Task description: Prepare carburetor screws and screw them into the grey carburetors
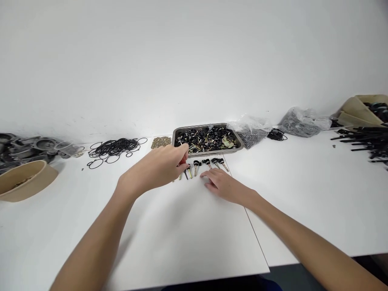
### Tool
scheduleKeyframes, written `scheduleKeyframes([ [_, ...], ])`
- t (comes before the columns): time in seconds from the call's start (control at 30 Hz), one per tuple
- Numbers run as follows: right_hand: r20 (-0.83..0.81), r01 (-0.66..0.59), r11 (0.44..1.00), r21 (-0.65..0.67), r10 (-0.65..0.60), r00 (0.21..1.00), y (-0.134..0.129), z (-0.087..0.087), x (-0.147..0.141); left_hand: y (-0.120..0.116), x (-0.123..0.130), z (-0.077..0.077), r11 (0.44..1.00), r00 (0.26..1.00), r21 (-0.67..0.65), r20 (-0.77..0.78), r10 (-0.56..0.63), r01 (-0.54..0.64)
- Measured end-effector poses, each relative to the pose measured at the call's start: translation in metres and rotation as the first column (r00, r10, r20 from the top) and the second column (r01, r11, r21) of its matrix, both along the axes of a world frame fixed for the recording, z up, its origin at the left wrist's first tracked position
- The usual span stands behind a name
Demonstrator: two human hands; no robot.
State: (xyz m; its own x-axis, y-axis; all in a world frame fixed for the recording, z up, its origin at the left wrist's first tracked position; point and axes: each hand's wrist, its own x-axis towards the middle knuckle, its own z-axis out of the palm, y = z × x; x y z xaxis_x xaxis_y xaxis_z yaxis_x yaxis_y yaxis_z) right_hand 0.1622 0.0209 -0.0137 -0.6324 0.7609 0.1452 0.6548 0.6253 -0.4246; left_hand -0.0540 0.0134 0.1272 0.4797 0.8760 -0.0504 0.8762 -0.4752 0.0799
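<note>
My left hand (165,163) is closed around a red handle (182,159), mostly hidden by the fingers, so the kind of tool cannot be told. It hangs over the left end of a row of small black-headed parts with brass-coloured and yellowish shanks (196,165) lying on the white table (188,230). Close to the right end of that row, my right hand (222,185) rests low over the table, fingers slightly bent and apart, with nothing visible in them. Just behind the row stands a metal tray (212,152) filled with similar black and yellow parts.
Left of the tray lie a pile of small brass-coloured pieces (161,142) and black rubber rings (117,148). A beige bowl (42,182) and grey ring-shaped parts (22,151) are further left. Plastic bags (251,135), black rods (370,139) and a beige container (353,111) stand right.
</note>
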Motion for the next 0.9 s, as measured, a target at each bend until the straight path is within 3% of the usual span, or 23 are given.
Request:
scheduleKeyframes([
  [0.9, -0.005, -0.003, 1.0, 0.002, 0.003, 1.0, 0.0, 0.001, -0.0004, 0.0014, 0.0003, 0.0006, 1.0, 1.0, -0.011, 0.004, 0.011, -0.011],
])
